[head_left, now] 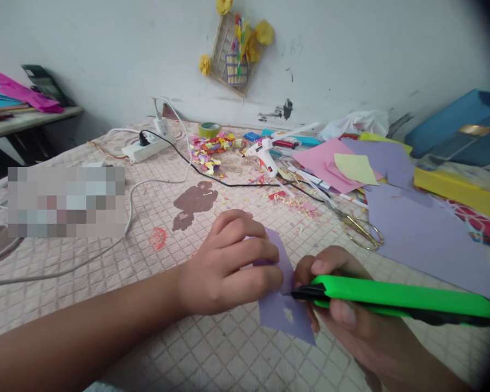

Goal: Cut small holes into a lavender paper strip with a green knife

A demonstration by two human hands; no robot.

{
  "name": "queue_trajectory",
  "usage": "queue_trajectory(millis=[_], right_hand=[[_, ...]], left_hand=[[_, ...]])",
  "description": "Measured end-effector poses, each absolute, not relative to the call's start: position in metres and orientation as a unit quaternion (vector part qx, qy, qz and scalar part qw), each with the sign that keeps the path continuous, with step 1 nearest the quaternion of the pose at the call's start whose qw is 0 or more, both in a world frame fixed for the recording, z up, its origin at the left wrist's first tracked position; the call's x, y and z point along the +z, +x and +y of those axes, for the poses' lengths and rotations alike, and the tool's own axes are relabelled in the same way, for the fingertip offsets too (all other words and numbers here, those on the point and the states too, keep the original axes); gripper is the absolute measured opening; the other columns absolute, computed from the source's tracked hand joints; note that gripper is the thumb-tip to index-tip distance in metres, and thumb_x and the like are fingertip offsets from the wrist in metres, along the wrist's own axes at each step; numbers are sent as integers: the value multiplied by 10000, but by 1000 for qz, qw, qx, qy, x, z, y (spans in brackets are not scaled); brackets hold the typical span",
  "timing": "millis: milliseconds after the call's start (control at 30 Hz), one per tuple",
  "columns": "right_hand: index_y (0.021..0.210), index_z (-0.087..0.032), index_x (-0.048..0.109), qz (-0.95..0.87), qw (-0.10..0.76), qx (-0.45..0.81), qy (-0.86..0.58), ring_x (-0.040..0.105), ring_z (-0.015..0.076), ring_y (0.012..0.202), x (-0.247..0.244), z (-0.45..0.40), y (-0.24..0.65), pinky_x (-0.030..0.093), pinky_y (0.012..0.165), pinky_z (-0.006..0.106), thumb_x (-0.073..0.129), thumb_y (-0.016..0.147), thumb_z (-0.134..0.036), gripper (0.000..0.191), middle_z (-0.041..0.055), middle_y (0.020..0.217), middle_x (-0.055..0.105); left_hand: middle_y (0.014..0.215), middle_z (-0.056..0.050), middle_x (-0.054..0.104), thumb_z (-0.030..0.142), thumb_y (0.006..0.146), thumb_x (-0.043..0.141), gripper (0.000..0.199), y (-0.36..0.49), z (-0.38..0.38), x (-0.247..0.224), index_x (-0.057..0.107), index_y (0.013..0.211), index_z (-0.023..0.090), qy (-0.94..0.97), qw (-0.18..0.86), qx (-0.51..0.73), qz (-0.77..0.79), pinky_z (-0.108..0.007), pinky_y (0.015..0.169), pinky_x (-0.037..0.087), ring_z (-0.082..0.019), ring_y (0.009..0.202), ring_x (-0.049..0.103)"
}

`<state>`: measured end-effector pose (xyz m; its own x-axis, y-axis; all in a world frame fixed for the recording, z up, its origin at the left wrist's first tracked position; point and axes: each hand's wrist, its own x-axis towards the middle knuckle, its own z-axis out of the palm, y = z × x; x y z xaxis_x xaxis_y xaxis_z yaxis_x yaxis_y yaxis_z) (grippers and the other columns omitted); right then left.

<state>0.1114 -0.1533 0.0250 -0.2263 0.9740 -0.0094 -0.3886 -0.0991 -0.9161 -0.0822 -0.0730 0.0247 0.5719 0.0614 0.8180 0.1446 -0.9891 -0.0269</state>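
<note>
The green tool (396,296) lies level above the near tabletop (228,343), long axis running left to right, black nose aimed left at the purple paper (274,311). The right hand's (343,316) fingers grasp the tool; the left hand's (228,264) curl around the paper, hiding its middle. Whether the nose bites the paper is unclear. The tool's rear meets the frame's edge. Faint wall (147,49) figures defy sure reading.

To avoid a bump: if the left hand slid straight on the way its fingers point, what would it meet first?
Beyond the purple paper the left hand touches, probably the right hand, which holds the green tool; one view leaves depth unclear.
</note>
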Motion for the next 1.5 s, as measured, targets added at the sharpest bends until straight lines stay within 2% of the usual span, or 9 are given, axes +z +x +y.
queue_trajectory(millis=[133, 267, 400, 533, 667, 900, 1133, 1267, 1500], right_hand=[[877, -297, 649, -417, 517, 673, -326, 594, 140, 543, 22, -151, 111, 421, 479, 255, 743, 726, -329, 181, -5, 730, 628], [886, -300, 645, -384, 510, 702, -315, 590, 111, 524, 23, -150, 110, 429, 489, 224, 735, 737, -338, 179, -18, 742, 648], [856, -283, 687, -307, 487, 760, -300, 583, 94, 514, 25, -149, 107, 453, 480, 188, 723, 744, -322, 124, -14, 688, 656], [832, -230, 724, -221, 470, 809, -275, 600, 78, 552, 24, -151, 104, 493, 529, 163, 736, 730, -287, 117, -1, 659, 670], [859, -225, 736, -177, 448, 835, -267, 574, 42, 492, 20, -152, 102, 465, 491, 135, 733, 741, -274, 128, -5, 680, 699], [859, -244, 748, -142, 421, 849, -287, 612, 95, 498, 12, -147, 102, 483, 473, 187, 723, 725, -317, 155, -27, 602, 696], [863, -177, 758, -136, 415, 863, -254, 675, 89, 567, 14, -146, 101, 523, 549, 155, 663, 782, -267, 154, 3, 701, 753], [772, -204, 768, -158, 418, 865, -229, 692, 99, 613, 13, -145, 99, 533, 606, 170, 638, 814, -264, 150, 2, 648, 739], [780, -175, 769, -151, 422, 863, -233, 661, 80, 554, 16, -145, 99, 543, 571, 166, 665, 794, -261, 136, 7, 635, 736]], left_hand=[[831, -10, 672, 178, 913, 441, 103, -80, -74, 25, 516, 845, 197, -894, 32, -442, -73, -414, 863, 439, -177, 856, 574], [757, -8, 634, 132, 882, 461, 71, -75, -78, 27, 439, 869, 198, -902, -14, -420, -102, -366, 745, 444, -150, 753, 556], [715, 3, 603, 185, 844, 506, 125, -70, -86, 33, 387, 881, 190, -904, -117, -394, -115, -352, 698, 402, -135, 679, 543], [705, 24, 592, 208, 806, 537, 313, -72, -96, 41, 342, 1047, 161, -883, -196, -417, -93, -368, 686, 384, -120, 601, 551], [747, 15, 606, 196, 786, 560, 319, -75, -103, 43, 364, 1037, 195, -872, -296, -363, -139, -336, 639, 422, -126, 584, 563], [729, 0, 599, 359, 796, 557, 391, -74, -104, 42, 350, 1089, 205, -807, -475, -239, -259, -244, 520, 411, -147, 608, 582], [739, 0, 592, 364, 780, 564, 348, -76, -102, 47, 386, 1041, 219, -771, -525, -205, -297, -217, 498, 391, -138, 632, 562], [724, 10, 591, 346, 770, 574, 347, -76, -101, 48, 387, 1032, 218, -760, -543, -199, -296, -208, 483, 380, -127, 604, 549], [730, 6, 612, 361, 760, 580, 380, -76, -101, 46, 362, 1042, 228, -749, -552, -211, -299, -202, 465, 374, -122, 575, 543]])
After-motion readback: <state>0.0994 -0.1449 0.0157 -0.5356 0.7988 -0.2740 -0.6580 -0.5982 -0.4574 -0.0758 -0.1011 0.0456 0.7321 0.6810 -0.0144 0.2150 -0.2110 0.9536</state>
